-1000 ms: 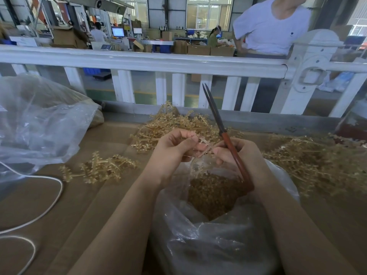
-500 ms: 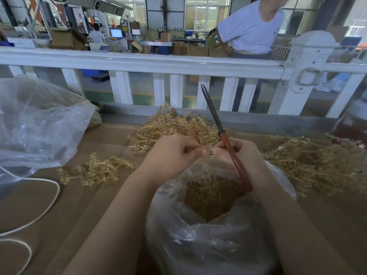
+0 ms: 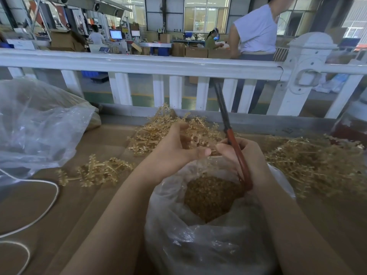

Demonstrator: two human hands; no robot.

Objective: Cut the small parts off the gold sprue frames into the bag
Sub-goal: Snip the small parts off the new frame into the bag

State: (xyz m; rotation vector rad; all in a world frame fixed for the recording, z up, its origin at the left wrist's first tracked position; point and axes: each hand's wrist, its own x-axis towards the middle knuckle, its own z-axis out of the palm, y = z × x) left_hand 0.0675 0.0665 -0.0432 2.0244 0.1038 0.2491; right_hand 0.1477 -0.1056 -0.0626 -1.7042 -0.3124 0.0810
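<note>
Seen from a head-worn camera, a cardboard-covered worktop (image 3: 119, 195) runs the width of the frame, backed by a white railing (image 3: 139, 65). At far left a crumpled clear plastic sheet (image 3: 35, 128) lies heaped beside a looping white cord (image 3: 53, 197). Just right of it a small cluster of gold sprue frames (image 3: 95, 172) rests alone on the cardboard, with a larger pile (image 3: 158, 128) behind it near the railing's base. At centre, the left hand (image 3: 174, 149) is raised over the open mouth of the clear bag (image 3: 198, 245), thumb stretched toward the right hand and fingers curled loosely upward; a thin gold stem appears to run from its thumb tip toward the other hand, though whether it is pinched cannot be told. The bag stands between the forearms, holding a mound of cut gold parts (image 3: 210, 197). The right hand (image 3: 244, 155) is clenched around the red handles of a pair of scissors (image 3: 236, 149), whose dark blades point up and away across the railing, closed together. Farther right, a broad tangle of frames (image 3: 317, 161) spreads across the cardboard. Beyond the railing, a person in a white T-shirt (image 3: 256, 30) stands on the factory floor among stacked cartons (image 3: 190, 50).
</note>
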